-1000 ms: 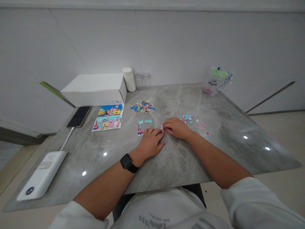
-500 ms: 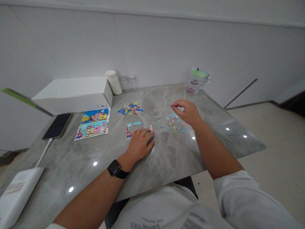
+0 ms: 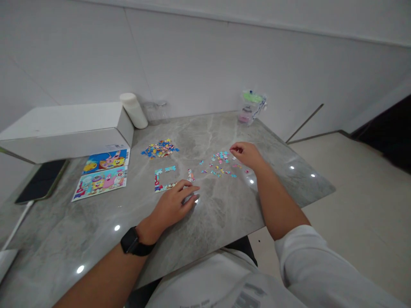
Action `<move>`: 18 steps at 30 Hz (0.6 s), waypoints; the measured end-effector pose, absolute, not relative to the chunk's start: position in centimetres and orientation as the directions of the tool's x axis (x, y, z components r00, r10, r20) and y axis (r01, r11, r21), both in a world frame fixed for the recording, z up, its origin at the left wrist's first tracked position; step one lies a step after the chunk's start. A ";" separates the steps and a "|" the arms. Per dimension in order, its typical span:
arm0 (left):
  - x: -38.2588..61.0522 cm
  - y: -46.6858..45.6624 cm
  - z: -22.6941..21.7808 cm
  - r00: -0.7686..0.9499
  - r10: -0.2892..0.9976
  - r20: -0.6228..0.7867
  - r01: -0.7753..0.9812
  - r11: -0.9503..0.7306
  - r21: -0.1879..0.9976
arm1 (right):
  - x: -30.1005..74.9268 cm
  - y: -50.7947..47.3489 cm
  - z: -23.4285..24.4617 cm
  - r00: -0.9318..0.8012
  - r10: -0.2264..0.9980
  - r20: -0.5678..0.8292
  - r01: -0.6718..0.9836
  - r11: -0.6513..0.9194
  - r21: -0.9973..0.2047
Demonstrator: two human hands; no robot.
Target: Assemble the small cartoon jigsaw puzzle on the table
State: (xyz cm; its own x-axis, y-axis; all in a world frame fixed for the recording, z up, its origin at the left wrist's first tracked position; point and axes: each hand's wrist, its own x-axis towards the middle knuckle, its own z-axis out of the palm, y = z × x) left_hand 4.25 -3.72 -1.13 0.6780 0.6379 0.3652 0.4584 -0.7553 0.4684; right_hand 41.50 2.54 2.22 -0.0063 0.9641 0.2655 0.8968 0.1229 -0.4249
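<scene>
My left hand (image 3: pixel 175 202) lies on the grey tabletop, its fingers stretched and a little apart. Just beyond it is a partly joined jigsaw puzzle (image 3: pixel 158 182), a border with a gap in the middle; my fingers cover a bit of its lower right edge. My right hand (image 3: pixel 248 155) is at the right side of a scatter of loose puzzle pieces (image 3: pixel 221 157), mostly light blue and pink. Its thumb and fingertips are pinched together; whatever is between them is too small to make out. A second, denser heap of puzzle pieces (image 3: pixel 160 149) lies farther back, left.
Two cartoon picture cards (image 3: pixel 102 183) lie at the left, by a black phone (image 3: pixel 41 181) on a cable. Behind stand a white box (image 3: pixel 64 128), a white bottle (image 3: pixel 134 111) and clear glasses (image 3: pixel 156 111). A plastic bag (image 3: pixel 250 107) sits at the back edge.
My right hand has come down and closer to the loose pieces. My left hand has drawn back toward me, uncovering more of the puzzle border. The view has turned right.
</scene>
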 end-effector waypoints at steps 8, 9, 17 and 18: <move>4.2 -3.4 -1.1 0.670 0.655 0.349 0.470 -0.738 0.484 | 39.3 2.0 1.4 -0.290 0.956 -0.037 0.899 0.259 -0.354; 4.2 -3.4 -1.2 0.671 0.655 0.347 0.469 -0.737 0.487 | 39.1 2.0 1.1 -0.301 0.952 -0.059 0.900 0.263 -0.349; 4.2 -3.4 -1.2 0.676 0.649 0.348 0.450 -0.738 0.503 | 39.4 2.2 0.1 -0.279 0.944 -0.174 0.922 0.213 -0.323; 4.1 -3.4 -1.2 0.678 0.651 0.342 0.452 -0.736 0.505 | 39.7 2.2 0.2 -0.275 0.946 -0.173 0.924 0.210 -0.319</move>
State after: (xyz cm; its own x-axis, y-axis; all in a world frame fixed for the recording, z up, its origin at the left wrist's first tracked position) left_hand 4.14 -3.39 -1.18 0.6776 0.6511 0.3420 0.4519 -0.7355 0.5047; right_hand 39.65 2.25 0.17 -0.2745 0.9458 -0.1734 0.9244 0.2099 -0.3186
